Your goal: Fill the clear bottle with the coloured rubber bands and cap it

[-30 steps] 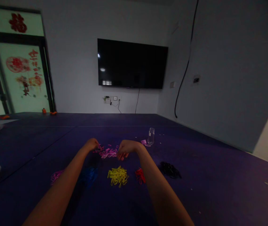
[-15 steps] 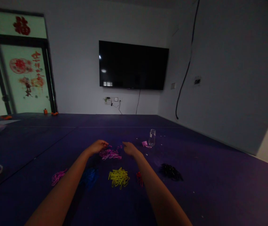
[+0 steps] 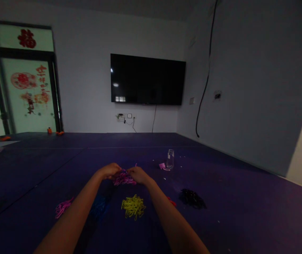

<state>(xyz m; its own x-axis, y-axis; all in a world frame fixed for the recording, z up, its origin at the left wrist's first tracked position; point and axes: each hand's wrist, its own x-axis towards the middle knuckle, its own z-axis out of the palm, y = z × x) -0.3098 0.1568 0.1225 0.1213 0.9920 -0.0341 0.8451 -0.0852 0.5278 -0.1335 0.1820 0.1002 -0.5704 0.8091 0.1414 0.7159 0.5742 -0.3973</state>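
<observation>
A loose pile of pink rubber bands [image 3: 124, 179] lies on the dark purple surface in front of me. My left hand [image 3: 110, 171] is at its left edge, fingers closed in a pinch at a pink strand. From the right, my right hand [image 3: 138, 174] is closed over the pile, its fingertips close to those of the left. One pink band pokes up just above the right hand. Exactly how the strands sit in the fingers is too small to make out. Nearer to me is a heap of yellow rubber bands [image 3: 133, 207].
Blue bands [image 3: 99, 207] and another pink heap [image 3: 64, 207] lie by my left forearm. Red bands [image 3: 171, 201] show partly behind my right forearm, with a black heap [image 3: 192, 198] farther right. A clear bottle [image 3: 170, 159] stands beyond, beside a pink tag [image 3: 162, 165].
My right hand has moved left and closed in over the pink pile, near my left hand. The view has tilted up slightly. More of the red heap is covered by my forearm.
</observation>
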